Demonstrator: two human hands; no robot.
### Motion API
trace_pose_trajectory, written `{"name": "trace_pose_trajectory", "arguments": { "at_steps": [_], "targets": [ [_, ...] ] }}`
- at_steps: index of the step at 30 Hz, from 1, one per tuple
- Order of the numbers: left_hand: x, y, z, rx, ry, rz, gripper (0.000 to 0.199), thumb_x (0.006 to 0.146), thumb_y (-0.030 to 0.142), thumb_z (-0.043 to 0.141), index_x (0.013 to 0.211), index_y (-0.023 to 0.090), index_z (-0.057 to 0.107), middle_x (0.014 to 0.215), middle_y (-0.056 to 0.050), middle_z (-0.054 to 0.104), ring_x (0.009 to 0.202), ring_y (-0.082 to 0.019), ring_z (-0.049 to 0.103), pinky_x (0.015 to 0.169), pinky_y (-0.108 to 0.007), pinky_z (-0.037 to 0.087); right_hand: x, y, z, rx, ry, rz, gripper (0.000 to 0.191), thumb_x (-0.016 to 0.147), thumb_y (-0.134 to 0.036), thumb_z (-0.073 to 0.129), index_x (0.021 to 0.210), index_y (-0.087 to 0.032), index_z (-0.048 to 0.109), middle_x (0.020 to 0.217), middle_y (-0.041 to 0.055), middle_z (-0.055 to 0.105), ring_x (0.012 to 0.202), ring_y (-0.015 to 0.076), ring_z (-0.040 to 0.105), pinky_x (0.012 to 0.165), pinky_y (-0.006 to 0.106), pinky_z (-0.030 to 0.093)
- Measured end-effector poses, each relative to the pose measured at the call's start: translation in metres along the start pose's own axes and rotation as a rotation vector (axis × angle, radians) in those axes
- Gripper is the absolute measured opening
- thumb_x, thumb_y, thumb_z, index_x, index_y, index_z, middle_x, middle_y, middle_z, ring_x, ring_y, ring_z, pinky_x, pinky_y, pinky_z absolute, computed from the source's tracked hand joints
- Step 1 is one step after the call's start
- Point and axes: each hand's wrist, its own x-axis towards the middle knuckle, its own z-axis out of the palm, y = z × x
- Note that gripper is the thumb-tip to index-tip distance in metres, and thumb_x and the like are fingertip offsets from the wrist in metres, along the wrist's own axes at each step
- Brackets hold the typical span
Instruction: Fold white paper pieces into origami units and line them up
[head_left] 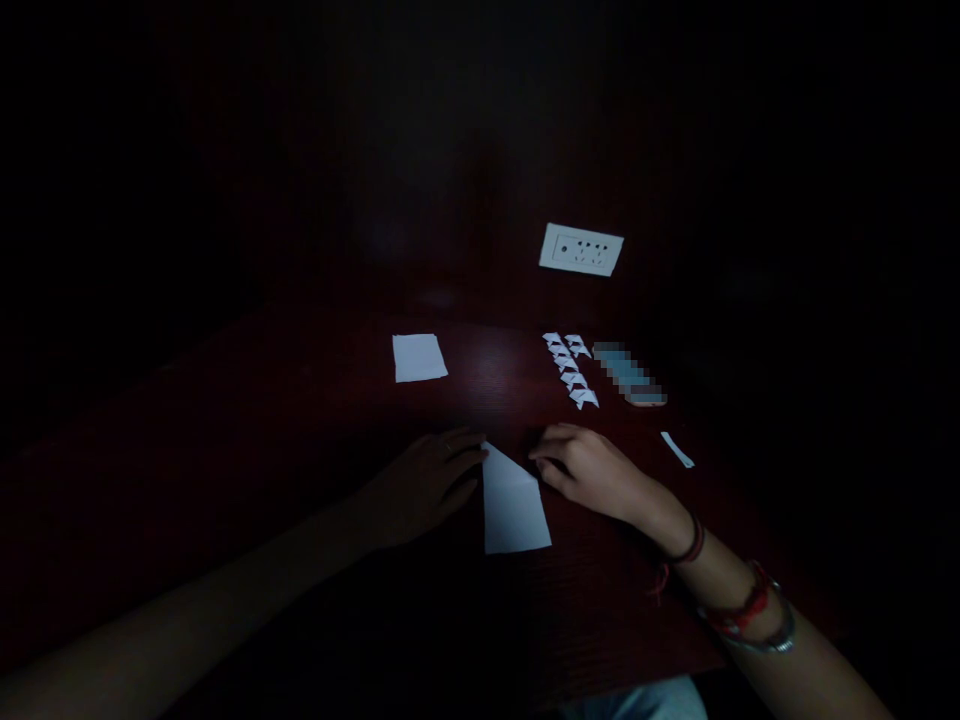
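Observation:
A sheet of white paper lies on the dark red table between my hands, its upper right corner folded over so the top edge slants. At its upper left corner, the fingertips of my left hand touch the paper, fingers spread apart in shadow. My right hand rests on the table just right of the slanted edge. Its fingers are loosely bent and slightly apart, with nothing visible between them. Bracelets circle the right wrist.
A stack of white paper lies at the back. Several small folded paper pieces form two rows at back right, beside a phone with a blurred screen. A narrow paper strip lies farther right. The wall holds a power socket.

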Motion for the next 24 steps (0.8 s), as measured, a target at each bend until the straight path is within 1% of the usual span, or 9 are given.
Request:
{"name": "trace_pose_trajectory", "arguments": {
  "at_steps": [3, 5, 8, 13, 16, 18, 21, 24],
  "targets": [
    [0.000, 0.003, -0.003, -0.030, 0.034, -0.002, 0.029, 0.085, 0.024, 0.038, 0.112, 0.017, 0.044, 0.118, -0.007, 0.044, 0.108, -0.020, 0.040, 0.090, -0.036, 0.033, 0.004, 0.001, 0.009, 0.109, 0.043, 0.017, 0.022, 0.080, -0.020, 0.044, 0.097, -0.015, 0.058, 0.089, 0.0051, 0.055, 0.081, 0.0134, 0.052, 0.073, 0.025, 0.040],
    [0.000, 0.004, -0.004, -0.056, 0.054, -0.019, 0.028, 0.084, 0.024, 0.038, 0.111, 0.017, 0.044, 0.113, -0.008, 0.047, 0.103, -0.020, 0.044, 0.087, -0.036, 0.035, 0.005, -0.002, 0.016, 0.156, 0.046, 0.020, 0.023, 0.078, -0.025, 0.048, 0.097, -0.015, 0.057, 0.089, 0.0058, 0.054, 0.081, 0.0138, 0.052, 0.073, 0.025, 0.041],
    [0.001, 0.003, -0.003, -0.120, 0.046, -0.057, 0.028, 0.082, 0.027, 0.043, 0.109, 0.019, 0.045, 0.105, -0.007, 0.048, 0.095, -0.020, 0.046, 0.083, -0.035, 0.037, 0.007, -0.007, 0.024, 0.190, 0.040, 0.022, 0.024, 0.075, -0.028, 0.053, 0.095, -0.015, 0.057, 0.088, 0.0059, 0.052, 0.080, 0.0143, 0.051, 0.072, 0.026, 0.041],
    [0.004, -0.002, 0.001, -0.210, 0.076, -0.116, 0.018, 0.075, 0.032, 0.053, 0.089, 0.020, 0.053, 0.087, -0.001, 0.051, 0.087, -0.019, 0.047, 0.083, -0.037, 0.034, 0.010, -0.012, 0.031, 0.238, 0.050, 0.039, 0.011, 0.077, -0.023, 0.051, 0.083, -0.015, 0.057, 0.081, 0.0039, 0.051, 0.075, 0.0119, 0.050, 0.068, 0.024, 0.040],
    [0.006, -0.001, 0.000, -0.270, 0.053, -0.178, 0.015, 0.073, 0.031, 0.055, 0.081, 0.019, 0.053, 0.082, 0.000, 0.050, 0.081, -0.017, 0.048, 0.079, -0.036, 0.035, 0.012, -0.012, 0.033, 0.267, 0.062, 0.060, 0.008, 0.077, -0.019, 0.049, 0.077, -0.014, 0.056, 0.079, 0.0033, 0.050, 0.072, 0.0106, 0.049, 0.066, 0.022, 0.040],
    [0.007, 0.001, -0.002, -0.318, 0.041, -0.216, 0.015, 0.072, 0.030, 0.056, 0.080, 0.018, 0.051, 0.082, 0.000, 0.050, 0.079, -0.017, 0.049, 0.074, -0.033, 0.037, 0.013, -0.012, 0.033, 0.281, 0.071, 0.074, 0.007, 0.076, -0.018, 0.051, 0.079, -0.014, 0.056, 0.079, 0.0033, 0.051, 0.071, 0.0104, 0.049, 0.065, 0.022, 0.039],
    [0.007, 0.005, -0.004, -0.363, 0.053, -0.251, 0.016, 0.071, 0.030, 0.056, 0.078, 0.018, 0.050, 0.081, 0.000, 0.051, 0.075, -0.016, 0.049, 0.068, -0.030, 0.038, 0.014, -0.014, 0.032, 0.301, 0.084, 0.075, 0.013, 0.074, -0.019, 0.054, 0.086, -0.014, 0.057, 0.081, 0.0036, 0.052, 0.072, 0.0107, 0.049, 0.065, 0.022, 0.039],
    [0.008, 0.010, -0.006, -0.370, 0.062, -0.239, 0.012, 0.073, 0.028, 0.053, 0.078, 0.018, 0.049, 0.076, 0.002, 0.052, 0.071, -0.015, 0.050, 0.066, -0.029, 0.039, 0.014, -0.017, 0.029, 0.310, 0.087, 0.051, 0.012, 0.075, -0.017, 0.053, 0.085, -0.016, 0.059, 0.077, 0.0022, 0.053, 0.069, 0.0098, 0.049, 0.062, 0.021, 0.038]
  ]
}}
